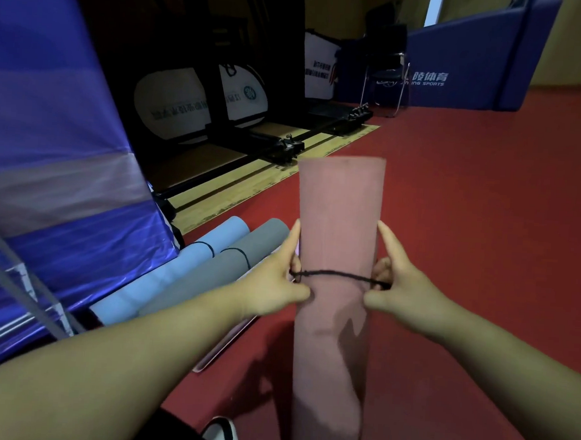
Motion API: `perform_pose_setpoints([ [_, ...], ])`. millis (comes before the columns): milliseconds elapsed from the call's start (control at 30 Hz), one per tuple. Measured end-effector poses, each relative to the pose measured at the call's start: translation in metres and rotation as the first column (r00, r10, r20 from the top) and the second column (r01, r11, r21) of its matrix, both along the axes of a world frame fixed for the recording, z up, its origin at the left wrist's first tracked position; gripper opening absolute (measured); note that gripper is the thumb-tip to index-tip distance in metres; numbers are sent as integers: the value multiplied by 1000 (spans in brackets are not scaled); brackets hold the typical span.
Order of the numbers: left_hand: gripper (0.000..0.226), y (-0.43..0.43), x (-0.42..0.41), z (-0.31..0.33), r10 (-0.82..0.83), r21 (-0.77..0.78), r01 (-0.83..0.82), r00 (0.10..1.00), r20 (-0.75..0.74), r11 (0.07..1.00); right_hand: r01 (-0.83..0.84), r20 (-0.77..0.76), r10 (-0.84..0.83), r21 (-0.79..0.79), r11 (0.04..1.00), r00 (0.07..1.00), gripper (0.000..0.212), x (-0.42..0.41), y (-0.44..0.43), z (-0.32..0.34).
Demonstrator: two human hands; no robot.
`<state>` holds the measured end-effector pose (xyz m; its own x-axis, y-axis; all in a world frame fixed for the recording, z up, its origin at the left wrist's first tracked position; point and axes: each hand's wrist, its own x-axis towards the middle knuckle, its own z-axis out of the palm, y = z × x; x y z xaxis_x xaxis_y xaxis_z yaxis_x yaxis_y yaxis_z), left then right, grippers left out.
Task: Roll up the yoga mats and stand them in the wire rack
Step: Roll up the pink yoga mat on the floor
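Head view: rolled pink mat between both hands' fingers, each side pinching its black cord.

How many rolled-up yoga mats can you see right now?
3. The pink mat is held between the left hand and right hand; the blue mat and grey mat lie side by side on the floor. Others may be hidden.

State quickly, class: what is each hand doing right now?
Left hand: closed, pinching the black elastic cord around the rolled pink yoga mat.
Right hand: closed, pinching the same cord on the mat's other side.
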<state>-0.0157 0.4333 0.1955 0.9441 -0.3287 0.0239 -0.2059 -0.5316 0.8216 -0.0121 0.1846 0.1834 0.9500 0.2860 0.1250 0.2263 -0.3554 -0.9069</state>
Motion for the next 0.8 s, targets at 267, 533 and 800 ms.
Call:
perform_pose_setpoints([
  [267, 133, 10, 17, 1, -98, 313, 43, 982, 161, 949, 27, 58, -24, -56, 998, 998, 126, 25, -1, -19],
  [533, 133, 12, 12, -33, -78, 292, 74, 997, 2, 954, 115, -121, -127, -107, 988, 984, 139, 38, 9, -82],
  [800, 132, 39, 12, -71, -38, 391, 75, 994, -102, 918, 5, -193, -40, -182, 983, 980, 143, 36, 24, -124],
])
